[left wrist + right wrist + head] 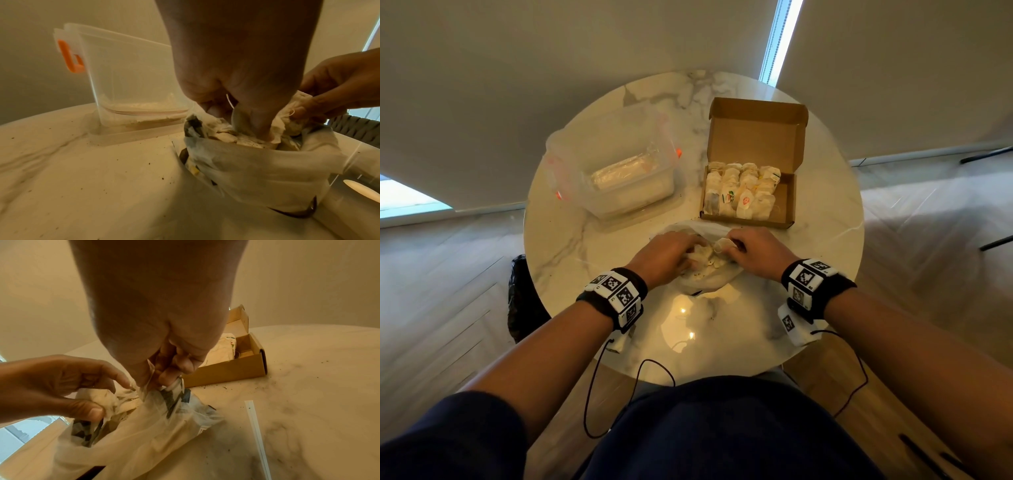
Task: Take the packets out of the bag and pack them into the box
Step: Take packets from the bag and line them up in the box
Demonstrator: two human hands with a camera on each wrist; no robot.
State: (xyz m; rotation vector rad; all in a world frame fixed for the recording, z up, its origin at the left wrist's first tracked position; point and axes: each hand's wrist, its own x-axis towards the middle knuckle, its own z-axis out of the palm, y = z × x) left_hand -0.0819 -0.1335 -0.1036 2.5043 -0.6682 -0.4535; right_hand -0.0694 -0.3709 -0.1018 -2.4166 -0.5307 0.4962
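Both hands pinch tea-bag packets (246, 138) in the bag (709, 274); the box (787, 202) lies just beyond, nearer the right hand (756, 251) than the left hand (664, 255).

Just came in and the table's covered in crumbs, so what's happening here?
A person is moving tea-bag packets from a plastic bag into a cardboard box. Both hands are at the bag's mouth: the left hand grips packets inside it, and the right hand pinches a packet along with the bag's edge. The box, lid open, already holds rows of packets, with bare space on its right side. A clear plastic container stands untouched on the marble table.
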